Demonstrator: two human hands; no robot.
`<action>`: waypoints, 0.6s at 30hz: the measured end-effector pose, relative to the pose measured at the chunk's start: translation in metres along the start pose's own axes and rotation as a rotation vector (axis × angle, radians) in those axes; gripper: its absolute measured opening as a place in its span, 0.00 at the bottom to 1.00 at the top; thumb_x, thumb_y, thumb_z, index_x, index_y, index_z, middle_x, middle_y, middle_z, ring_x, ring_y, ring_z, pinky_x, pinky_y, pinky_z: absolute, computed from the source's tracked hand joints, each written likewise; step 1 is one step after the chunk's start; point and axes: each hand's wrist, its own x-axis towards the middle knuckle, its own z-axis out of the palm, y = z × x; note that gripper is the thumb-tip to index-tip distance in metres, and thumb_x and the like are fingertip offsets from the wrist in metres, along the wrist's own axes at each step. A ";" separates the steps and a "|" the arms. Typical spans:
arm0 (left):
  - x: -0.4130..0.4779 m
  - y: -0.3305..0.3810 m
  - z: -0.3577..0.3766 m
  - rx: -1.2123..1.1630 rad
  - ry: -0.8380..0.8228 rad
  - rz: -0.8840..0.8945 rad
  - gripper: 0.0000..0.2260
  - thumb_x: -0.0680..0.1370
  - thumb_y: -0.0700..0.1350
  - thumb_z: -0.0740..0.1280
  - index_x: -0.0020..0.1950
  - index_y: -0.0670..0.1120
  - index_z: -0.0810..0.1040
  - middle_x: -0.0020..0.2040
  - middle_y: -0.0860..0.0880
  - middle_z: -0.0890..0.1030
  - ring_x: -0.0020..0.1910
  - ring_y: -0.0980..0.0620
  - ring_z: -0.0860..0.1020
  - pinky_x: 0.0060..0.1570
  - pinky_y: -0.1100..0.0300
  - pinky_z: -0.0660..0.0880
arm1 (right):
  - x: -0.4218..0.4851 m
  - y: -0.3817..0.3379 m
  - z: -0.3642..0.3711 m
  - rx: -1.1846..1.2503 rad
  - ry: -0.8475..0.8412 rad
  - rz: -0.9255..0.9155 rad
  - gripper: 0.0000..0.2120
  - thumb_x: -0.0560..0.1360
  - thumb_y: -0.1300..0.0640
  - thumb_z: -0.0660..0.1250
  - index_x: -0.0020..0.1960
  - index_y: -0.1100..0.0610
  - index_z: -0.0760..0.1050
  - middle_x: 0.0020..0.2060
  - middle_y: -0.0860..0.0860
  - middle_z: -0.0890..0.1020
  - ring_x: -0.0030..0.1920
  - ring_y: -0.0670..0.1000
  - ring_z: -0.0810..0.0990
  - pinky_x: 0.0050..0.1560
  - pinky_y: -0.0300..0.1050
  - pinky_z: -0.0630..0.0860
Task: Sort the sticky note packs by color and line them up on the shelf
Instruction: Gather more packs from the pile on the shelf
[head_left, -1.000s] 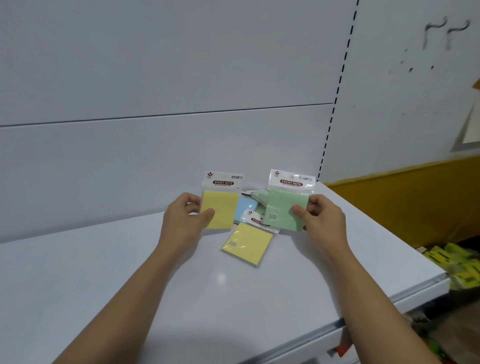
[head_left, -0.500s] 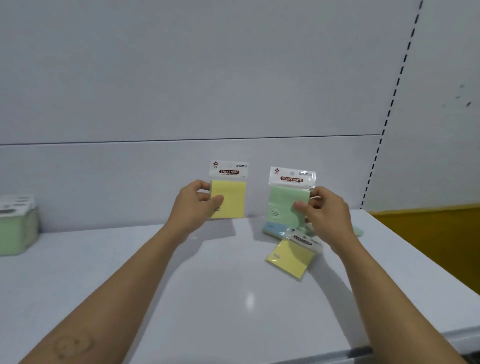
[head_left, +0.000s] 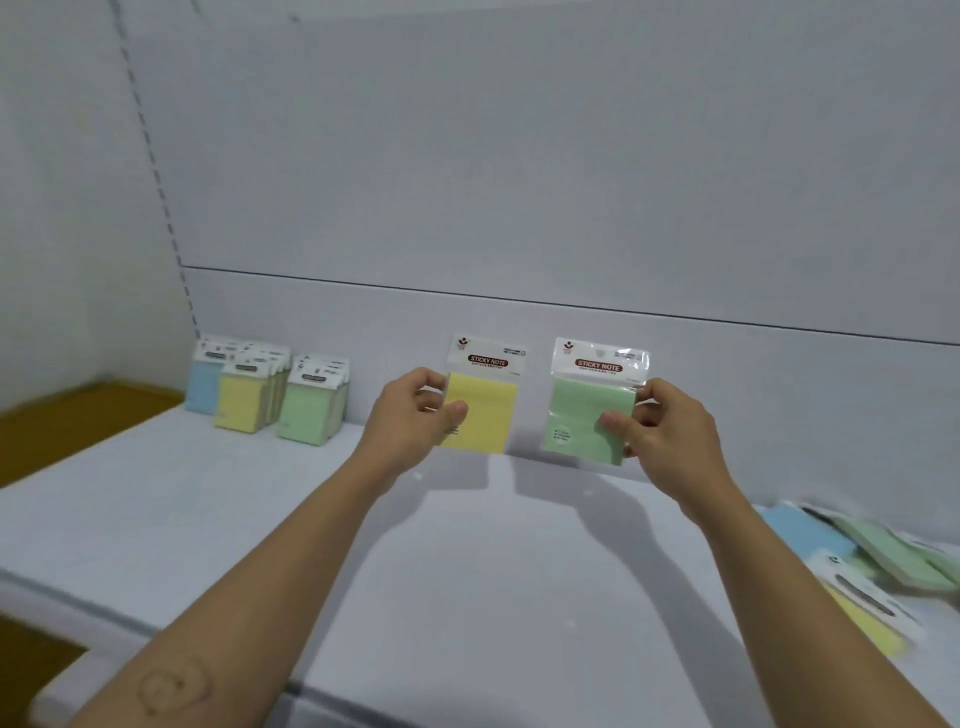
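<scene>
The left hand (head_left: 410, 415) pinches a yellow pack (head_left: 480, 410) by its left edge, thumb across the front and fingers curled behind. The right hand (head_left: 670, 436) grips a green pack (head_left: 592, 415) the same way by its right edge. Both packs are held upright, printed headers on top and faces toward the person, side by side but apart and clear of the shelf (head_left: 467, 571). I'd say that is so the colours can be read at a glance and each pack can go down already standing. Both forearms reach forward, nearly parallel, wrists level and hands at about the same height, close to the back panel (head_left: 519, 182). Off to the left, three groups stand against that panel: a blue row (head_left: 202, 384), a yellow row (head_left: 241, 402) and a green row (head_left: 309, 410). They look like where these two belong. On the right a loose heap (head_left: 883, 561) of blue, green and yellow packs lies flat, not yet sorted.
</scene>
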 end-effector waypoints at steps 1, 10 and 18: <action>-0.001 -0.003 -0.012 0.006 0.028 -0.001 0.07 0.73 0.38 0.72 0.49 0.41 0.76 0.38 0.46 0.82 0.30 0.53 0.80 0.33 0.63 0.75 | 0.002 -0.003 0.013 0.002 -0.025 -0.010 0.08 0.69 0.60 0.74 0.42 0.55 0.75 0.33 0.51 0.83 0.37 0.52 0.83 0.39 0.53 0.82; 0.011 -0.052 -0.127 0.085 0.123 -0.049 0.06 0.74 0.39 0.71 0.48 0.41 0.76 0.45 0.46 0.78 0.35 0.49 0.79 0.39 0.53 0.76 | 0.004 -0.037 0.133 0.033 -0.161 -0.017 0.08 0.69 0.61 0.74 0.42 0.55 0.75 0.36 0.55 0.83 0.39 0.56 0.83 0.43 0.60 0.80; 0.050 -0.103 -0.220 0.106 0.123 -0.106 0.09 0.73 0.39 0.73 0.51 0.41 0.78 0.47 0.44 0.78 0.37 0.50 0.77 0.37 0.57 0.77 | 0.008 -0.067 0.237 -0.017 -0.153 0.030 0.08 0.69 0.60 0.74 0.43 0.56 0.75 0.38 0.55 0.83 0.41 0.56 0.83 0.43 0.60 0.80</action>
